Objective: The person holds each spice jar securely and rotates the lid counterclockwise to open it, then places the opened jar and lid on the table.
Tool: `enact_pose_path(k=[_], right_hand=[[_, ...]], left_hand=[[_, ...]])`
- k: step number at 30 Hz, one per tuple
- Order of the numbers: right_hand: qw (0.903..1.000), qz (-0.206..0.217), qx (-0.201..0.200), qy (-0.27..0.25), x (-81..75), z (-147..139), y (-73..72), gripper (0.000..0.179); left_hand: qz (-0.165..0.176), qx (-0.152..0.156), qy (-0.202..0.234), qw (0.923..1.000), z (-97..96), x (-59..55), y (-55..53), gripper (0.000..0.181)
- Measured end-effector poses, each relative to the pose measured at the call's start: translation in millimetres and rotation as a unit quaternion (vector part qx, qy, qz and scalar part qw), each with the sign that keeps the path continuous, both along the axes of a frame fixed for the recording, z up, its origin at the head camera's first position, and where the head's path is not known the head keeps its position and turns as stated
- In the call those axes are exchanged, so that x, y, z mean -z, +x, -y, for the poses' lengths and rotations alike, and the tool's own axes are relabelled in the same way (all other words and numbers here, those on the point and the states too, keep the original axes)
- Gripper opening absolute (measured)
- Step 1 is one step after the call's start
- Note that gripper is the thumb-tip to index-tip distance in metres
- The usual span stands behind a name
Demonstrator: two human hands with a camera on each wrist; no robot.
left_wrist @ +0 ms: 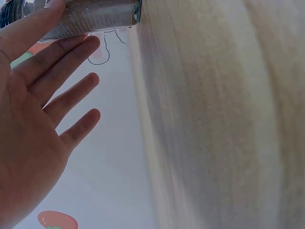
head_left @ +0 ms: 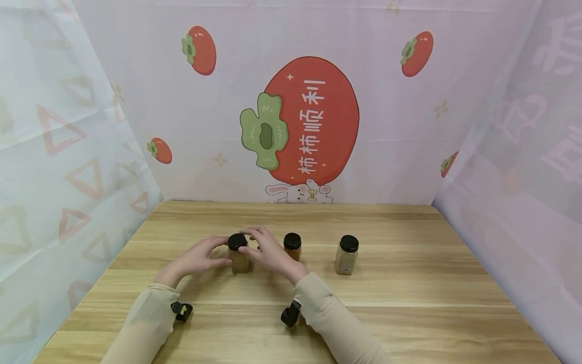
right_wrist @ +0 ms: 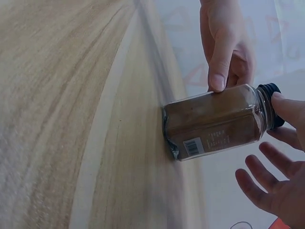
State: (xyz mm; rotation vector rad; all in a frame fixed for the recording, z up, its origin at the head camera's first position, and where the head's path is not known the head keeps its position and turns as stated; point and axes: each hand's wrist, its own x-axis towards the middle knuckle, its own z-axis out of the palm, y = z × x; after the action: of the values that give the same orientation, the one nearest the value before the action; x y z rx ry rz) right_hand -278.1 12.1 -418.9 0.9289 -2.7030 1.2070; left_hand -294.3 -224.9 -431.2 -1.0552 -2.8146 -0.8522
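Note:
A clear spice jar (head_left: 239, 260) of brown powder with a black lid (head_left: 237, 240) stands upright left of the table's middle. My left hand (head_left: 195, 260) holds the jar from the left, its thumb against the glass in the right wrist view. From the right, my right hand (head_left: 273, 255) pinches the lid between thumb and index finger, its other fingers spread loosely (right_wrist: 257, 186). A small barcode label (right_wrist: 193, 147) shows low on the glass. Just behind the right hand is a second jar (head_left: 292, 246), orange-brown inside and partly hidden.
A third black-lidded jar (head_left: 347, 257), holding paler beige powder, stands further right on the wooden table (head_left: 409, 303). Printed cloth walls (head_left: 391, 151) close off the back and both sides. Each sleeve carries a small black wrist camera (head_left: 291, 313).

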Motion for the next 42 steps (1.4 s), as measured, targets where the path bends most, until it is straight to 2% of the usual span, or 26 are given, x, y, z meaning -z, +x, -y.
enact_pose_path(k=[13, 19, 36, 42], right_hand=[[0.9938, -0.035, 0.098, -0.041, 1.7, 7, 17.7, 0.049], [0.9886, -0.028, 0.133, -0.065, 2.2, 12, 26.2, 0.045], [0.983, -0.055, 0.162, -0.067, 3.7, 21, 26.4, 0.042], [0.9846, -0.049, 0.15, -0.076, 2.6, 21, 24.7, 0.04]], left_hand=[[0.006, -0.001, 0.007, 1.0, 1.1, 2.1, -0.3, 0.054], [0.004, -0.001, 0.005, 1.0, 0.6, 1.7, 0.1, 0.054], [-0.007, 0.008, 0.003, 0.9999, 0.5, 1.1, 0.2, 0.052], [-0.006, 0.006, 0.007, 0.9999, 0.3, 0.5, 0.6, 0.053]])
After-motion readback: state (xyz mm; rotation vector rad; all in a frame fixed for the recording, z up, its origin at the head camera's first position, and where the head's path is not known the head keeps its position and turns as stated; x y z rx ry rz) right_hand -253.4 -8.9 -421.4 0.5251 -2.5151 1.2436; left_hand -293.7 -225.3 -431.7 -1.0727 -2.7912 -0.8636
